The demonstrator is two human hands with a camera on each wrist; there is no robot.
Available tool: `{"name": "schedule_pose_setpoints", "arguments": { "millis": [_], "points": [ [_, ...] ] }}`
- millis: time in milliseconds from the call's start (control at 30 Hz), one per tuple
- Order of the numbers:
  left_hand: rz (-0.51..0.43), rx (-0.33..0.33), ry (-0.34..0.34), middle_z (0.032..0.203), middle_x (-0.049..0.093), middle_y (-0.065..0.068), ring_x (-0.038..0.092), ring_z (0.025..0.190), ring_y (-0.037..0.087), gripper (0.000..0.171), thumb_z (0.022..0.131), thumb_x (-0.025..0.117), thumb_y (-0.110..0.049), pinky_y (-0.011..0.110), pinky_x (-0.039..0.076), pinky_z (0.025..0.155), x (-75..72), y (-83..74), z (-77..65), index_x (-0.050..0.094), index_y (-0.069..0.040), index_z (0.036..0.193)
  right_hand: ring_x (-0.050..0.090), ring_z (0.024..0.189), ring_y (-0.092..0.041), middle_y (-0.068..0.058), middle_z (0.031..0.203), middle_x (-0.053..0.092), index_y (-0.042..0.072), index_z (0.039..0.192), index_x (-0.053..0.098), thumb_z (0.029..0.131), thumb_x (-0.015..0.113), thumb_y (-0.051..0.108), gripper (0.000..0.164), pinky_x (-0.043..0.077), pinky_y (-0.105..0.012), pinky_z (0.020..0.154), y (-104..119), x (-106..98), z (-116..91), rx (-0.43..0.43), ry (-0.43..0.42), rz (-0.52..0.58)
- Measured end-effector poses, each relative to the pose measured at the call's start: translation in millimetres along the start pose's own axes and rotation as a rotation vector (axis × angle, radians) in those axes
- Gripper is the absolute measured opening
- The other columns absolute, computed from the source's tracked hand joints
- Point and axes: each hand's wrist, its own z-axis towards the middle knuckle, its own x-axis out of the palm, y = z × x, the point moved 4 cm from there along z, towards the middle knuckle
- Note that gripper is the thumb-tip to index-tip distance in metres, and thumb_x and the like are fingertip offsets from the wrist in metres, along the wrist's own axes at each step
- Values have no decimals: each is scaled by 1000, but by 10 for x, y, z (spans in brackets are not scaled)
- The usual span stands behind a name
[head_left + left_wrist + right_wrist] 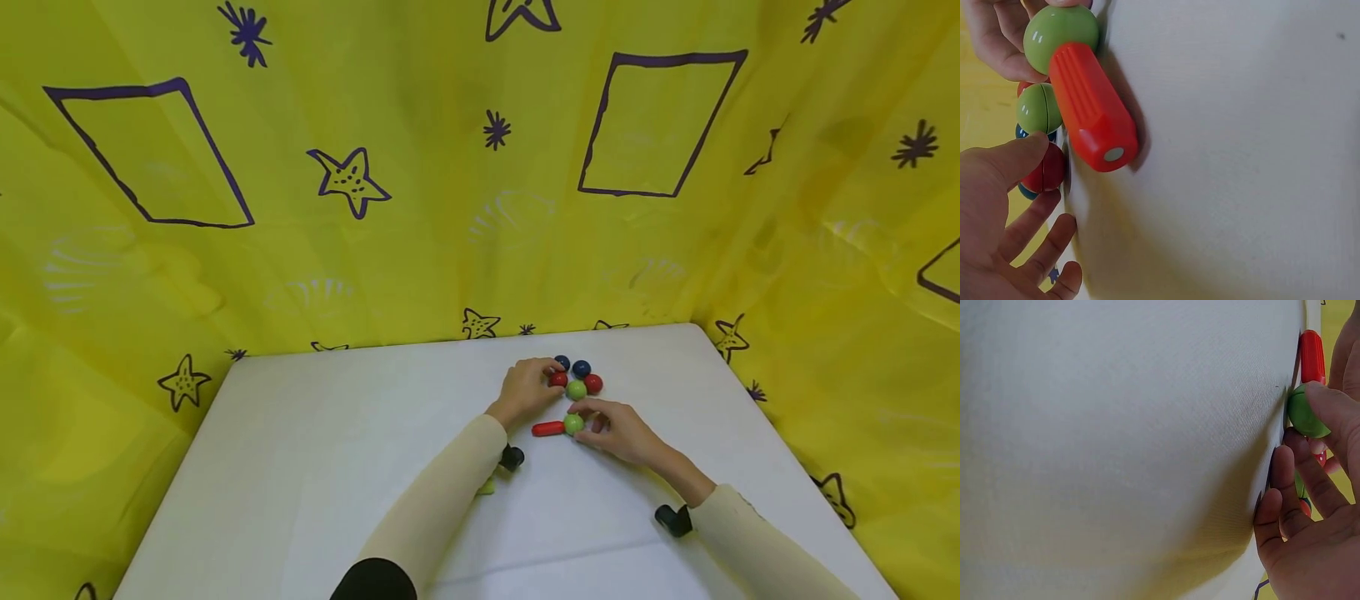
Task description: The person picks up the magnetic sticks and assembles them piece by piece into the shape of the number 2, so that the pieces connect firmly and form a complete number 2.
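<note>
On the white table, my right hand (618, 429) pinches a green ball (573, 424) between thumb and finger. The ball touches one end of a red ridged rod (548, 428), whose other end shows a round silvery disc (1114, 154). Farther back, my left hand (528, 389) holds a red ball (1052, 167) between thumb and index finger, the other fingers spread apart. Beside that ball is a cluster with a second green ball (576, 390), another red ball (593, 383) and two dark blue balls (581, 368). Fingers partly hide the rear blue ball (562, 362).
A yellow-green piece (486, 486) lies partly hidden beneath the left forearm. Behind the table and along its sides hangs a yellow cloth (420, 267) with purple drawings. Each wrist wears a small black camera (672, 521).
</note>
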Motion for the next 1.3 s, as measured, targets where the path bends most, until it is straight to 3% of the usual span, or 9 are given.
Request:
{"name": "schedule_pose_setpoints", "arguments": {
  "millis": [200, 333, 733, 933, 1300],
  "points": [
    [-15, -19, -26, 103, 72, -1, 59, 88, 14, 27, 93, 78, -26, 32, 49, 87, -3, 13, 12, 73, -16, 118, 58, 77, -13, 2, 96, 64, 14, 119, 70, 88, 83, 14, 34, 50, -25, 66, -12, 7, 9, 7, 7, 1],
    [-22, -27, -21, 100, 70, -2, 56, 84, 13, 27, 93, 78, -27, 30, 47, 83, 4, 22, 16, 73, -16, 117, 58, 77, -13, 2, 96, 64, 15, 119, 70, 88, 83, 14, 34, 50, -25, 66, -17, 7, 8, 15, 8, 0],
    [-26, -38, -16, 96, 69, -3, 56, 91, 15, 26, 94, 78, -28, 33, 47, 87, -42, 84, -37, 73, -16, 116, 58, 78, -11, 3, 95, 64, 14, 119, 70, 87, 83, 15, 34, 50, -25, 67, -16, 4, 11, 7, 4, -11],
    [-43, -34, -17, 96, 72, -3, 59, 95, 16, 26, 92, 79, -28, 36, 48, 90, -102, 209, -109, 73, -15, 114, 58, 78, -12, 3, 97, 65, 14, 119, 70, 87, 83, 15, 35, 49, -25, 67, -10, -7, 7, 13, 7, -11],
    [-62, -74, 55, 99, 71, -3, 58, 94, 15, 22, 93, 76, -23, 34, 50, 90, -276, 318, -309, 70, -15, 111, 57, 77, -11, 4, 95, 64, 15, 119, 71, 87, 84, 16, 35, 49, -25, 67, -8, -6, 18, 9, -5, -33]
  ]
}}
